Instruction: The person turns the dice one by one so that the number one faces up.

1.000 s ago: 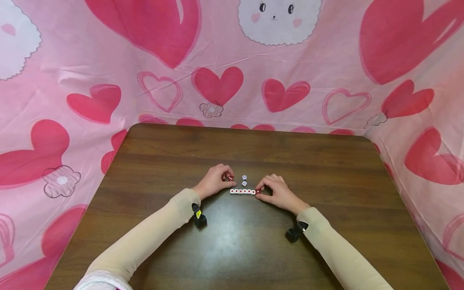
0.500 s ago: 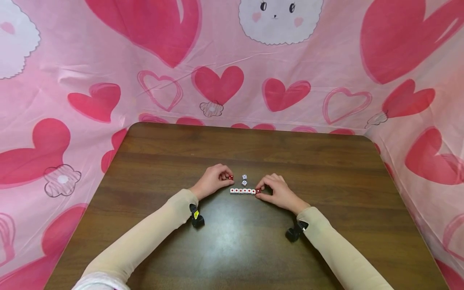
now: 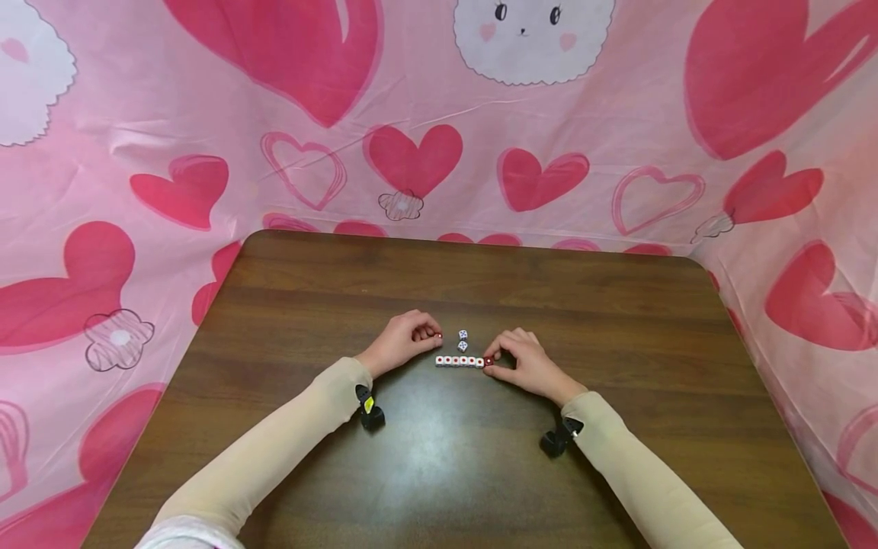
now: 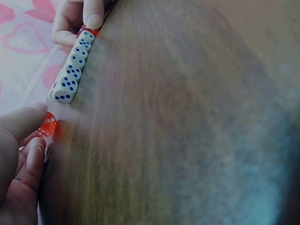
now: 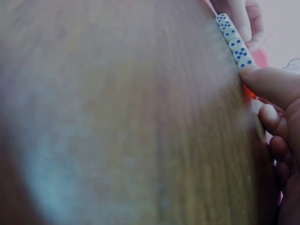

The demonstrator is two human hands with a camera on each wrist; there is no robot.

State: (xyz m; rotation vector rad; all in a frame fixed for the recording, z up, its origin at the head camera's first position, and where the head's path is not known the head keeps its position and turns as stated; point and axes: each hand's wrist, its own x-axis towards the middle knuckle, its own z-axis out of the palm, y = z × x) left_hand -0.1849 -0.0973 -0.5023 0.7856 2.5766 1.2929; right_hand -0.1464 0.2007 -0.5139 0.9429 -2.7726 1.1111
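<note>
A straight row of several white dice [image 3: 456, 361] lies on the table, red single pips facing up and blue pips on the near sides. My right hand [image 3: 524, 366] pinches a red die [image 3: 488, 361] against the row's right end, mostly covered by the thumb in the right wrist view. Between thumb and fingers, my left hand [image 3: 403, 341] holds another red die [image 4: 48, 124], just beyond the row's left end and apart from it. Two more white dice with blue pips stand behind the row, a nearer die [image 3: 463, 346] and a farther die [image 3: 463, 335].
The brown wooden table [image 3: 439, 473] extends around the dice on every side. Pink cloth [image 3: 473, 99] printed with hearts hangs behind it and at both sides. A small black camera sits on each wrist, the left camera [image 3: 372, 415] and the right camera [image 3: 552, 442].
My left hand has drawn slightly back and left from the row, and the red die in it has turned between the fingers. The right hand and the row have stayed put.
</note>
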